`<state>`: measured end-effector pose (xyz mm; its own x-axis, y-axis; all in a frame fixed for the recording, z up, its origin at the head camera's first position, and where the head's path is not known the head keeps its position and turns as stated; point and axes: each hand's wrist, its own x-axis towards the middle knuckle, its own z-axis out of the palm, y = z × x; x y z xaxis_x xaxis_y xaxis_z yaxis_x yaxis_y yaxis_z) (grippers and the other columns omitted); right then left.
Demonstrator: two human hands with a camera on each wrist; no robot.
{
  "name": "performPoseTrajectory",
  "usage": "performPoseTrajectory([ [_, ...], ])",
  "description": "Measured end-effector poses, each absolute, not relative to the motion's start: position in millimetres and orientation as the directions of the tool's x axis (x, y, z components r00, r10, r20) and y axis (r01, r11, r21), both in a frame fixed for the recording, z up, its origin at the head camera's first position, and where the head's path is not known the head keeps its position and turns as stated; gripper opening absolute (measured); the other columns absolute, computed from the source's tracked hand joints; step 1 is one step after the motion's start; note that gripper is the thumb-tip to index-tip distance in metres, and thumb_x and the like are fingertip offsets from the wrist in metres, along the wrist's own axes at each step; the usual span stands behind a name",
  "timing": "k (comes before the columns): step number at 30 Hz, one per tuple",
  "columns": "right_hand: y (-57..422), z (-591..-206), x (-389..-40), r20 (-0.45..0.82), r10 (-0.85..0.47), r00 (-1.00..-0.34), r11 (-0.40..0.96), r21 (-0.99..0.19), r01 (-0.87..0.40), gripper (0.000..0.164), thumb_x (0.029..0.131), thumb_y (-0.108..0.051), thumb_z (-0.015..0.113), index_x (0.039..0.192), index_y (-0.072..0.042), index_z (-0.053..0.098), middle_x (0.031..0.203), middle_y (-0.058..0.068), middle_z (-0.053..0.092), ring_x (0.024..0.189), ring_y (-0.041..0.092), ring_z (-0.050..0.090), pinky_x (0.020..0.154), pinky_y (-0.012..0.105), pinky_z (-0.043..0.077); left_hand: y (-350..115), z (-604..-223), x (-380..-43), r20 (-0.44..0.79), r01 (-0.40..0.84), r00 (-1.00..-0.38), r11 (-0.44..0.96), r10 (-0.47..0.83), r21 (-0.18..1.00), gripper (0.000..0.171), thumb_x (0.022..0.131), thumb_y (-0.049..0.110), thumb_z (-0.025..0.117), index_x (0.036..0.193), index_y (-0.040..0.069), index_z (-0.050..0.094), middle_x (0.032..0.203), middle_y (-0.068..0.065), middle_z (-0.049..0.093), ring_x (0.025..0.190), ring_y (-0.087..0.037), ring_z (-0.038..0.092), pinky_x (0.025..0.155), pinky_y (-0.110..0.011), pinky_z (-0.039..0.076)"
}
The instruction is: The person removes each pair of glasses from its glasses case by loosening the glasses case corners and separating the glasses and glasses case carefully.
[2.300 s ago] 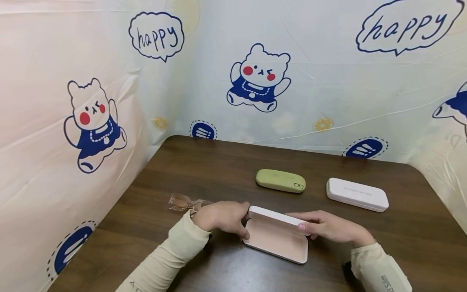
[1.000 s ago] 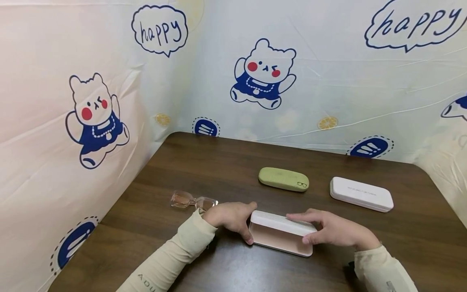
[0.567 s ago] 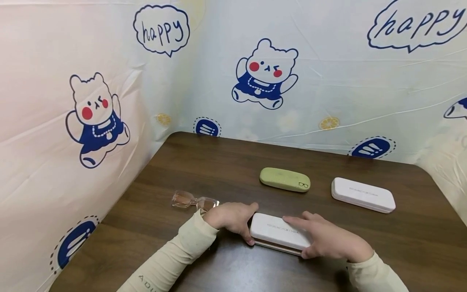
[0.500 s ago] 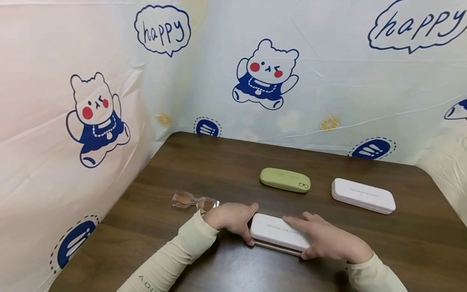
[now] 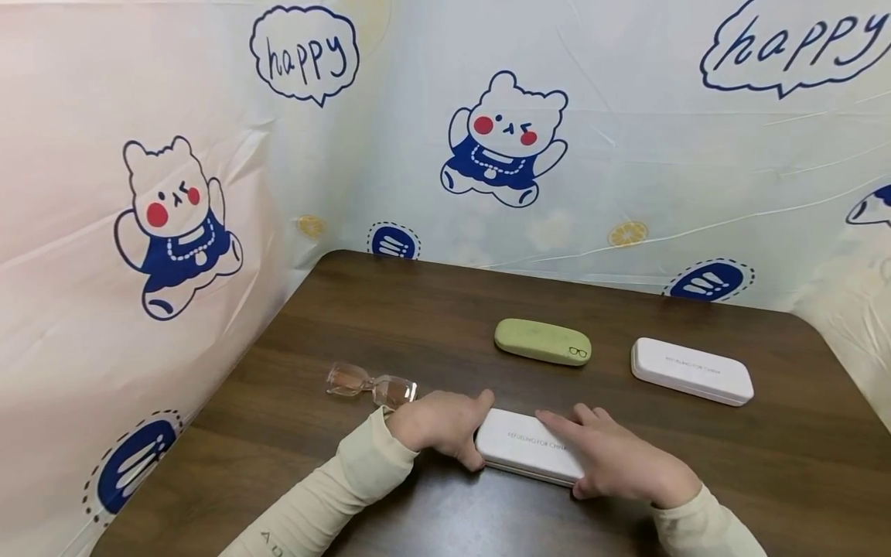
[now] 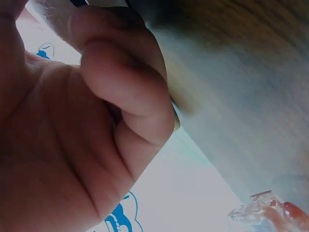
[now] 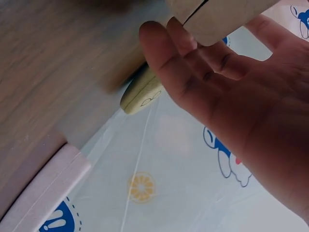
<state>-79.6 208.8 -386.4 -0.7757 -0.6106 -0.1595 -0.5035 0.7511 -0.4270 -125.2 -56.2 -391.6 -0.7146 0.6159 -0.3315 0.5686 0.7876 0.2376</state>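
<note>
A white glasses case (image 5: 522, 442) with small lettering on its lid lies closed on the table in the head view. My left hand (image 5: 443, 424) holds its left end, thumb at the front corner and index finger toward the back. At the other end my right hand (image 5: 623, 463) grips the case, its thumb low on the front edge and fingers over the lid and back. In the left wrist view, curled fingers (image 6: 130, 92) hide the case. A corner of the case (image 7: 227, 21) shows above the fingers in the right wrist view.
Clear-framed glasses (image 5: 372, 384) with tinted lenses lie just left of my left hand. Behind the held case is a green glasses case (image 5: 543, 342). A second white glasses case (image 5: 692, 371) lies farther right. Printed cloth (image 5: 390, 155) hangs around the brown table (image 5: 418, 309).
The white case stood open earlier. My right hand has swung its lid down toward me until it closed, and the thumb has moved to the front edge. My left hand stayed at the left end.
</note>
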Motion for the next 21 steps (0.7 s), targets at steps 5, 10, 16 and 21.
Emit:
performPoseTrajectory([
  [5,206.1,-387.9,-77.1,-0.134,-0.612,-0.779,0.754,-0.395,-0.524,0.102,0.061,-0.012,0.093,0.151,-0.016,0.046,0.109,0.005,0.049,0.099,0.025,0.045,0.081,0.046,0.047,-54.8,-389.4,-123.5,-0.339,0.559,-0.724,0.799,0.6,0.22,0.066,0.067,0.037,0.089,0.109,0.013,0.044,0.071,0.005,0.056,0.065,-0.013,0.055,0.062,-0.032,0.048],
  [10,204.5,-387.4,-76.1,-0.107,-0.615,-0.781,0.754,-0.369,-0.544,0.102,0.06,-0.011,0.094,0.15,-0.014,0.046,0.104,0.002,0.047,0.093,0.022,0.043,0.077,0.042,0.047,-53.5,-385.0,-121.8,-0.341,0.55,-0.734,0.808,0.588,0.211,0.074,0.063,0.045,0.093,0.11,0.013,0.045,0.074,0.004,0.059,0.069,-0.013,0.059,0.067,-0.035,0.05],
  [16,203.6,-386.7,-76.1,-0.115,-0.603,-0.79,0.766,-0.361,-0.532,0.098,0.063,-0.009,0.093,0.15,-0.014,0.048,0.106,0.005,0.048,0.094,0.023,0.044,0.077,0.043,0.047,-50.7,-381.9,-119.7,-0.313,0.581,-0.732,0.795,0.605,0.177,0.076,0.064,0.055,0.091,0.113,0.013,0.05,0.086,0.003,0.059,0.076,-0.014,0.059,0.069,-0.035,0.051],
  [21,202.6,-388.9,-74.4,-0.125,-0.6,-0.79,0.771,-0.357,-0.528,0.094,0.065,-0.01,0.092,0.149,-0.013,0.048,0.11,0.009,0.05,0.097,0.028,0.047,0.078,0.046,0.048,-44.5,-387.1,-115.1,-0.217,0.685,-0.69,0.72,0.691,0.111,0.077,0.069,0.059,0.087,0.123,0.015,0.055,0.103,0.001,0.053,0.091,-0.013,0.053,0.073,-0.031,0.049],
])
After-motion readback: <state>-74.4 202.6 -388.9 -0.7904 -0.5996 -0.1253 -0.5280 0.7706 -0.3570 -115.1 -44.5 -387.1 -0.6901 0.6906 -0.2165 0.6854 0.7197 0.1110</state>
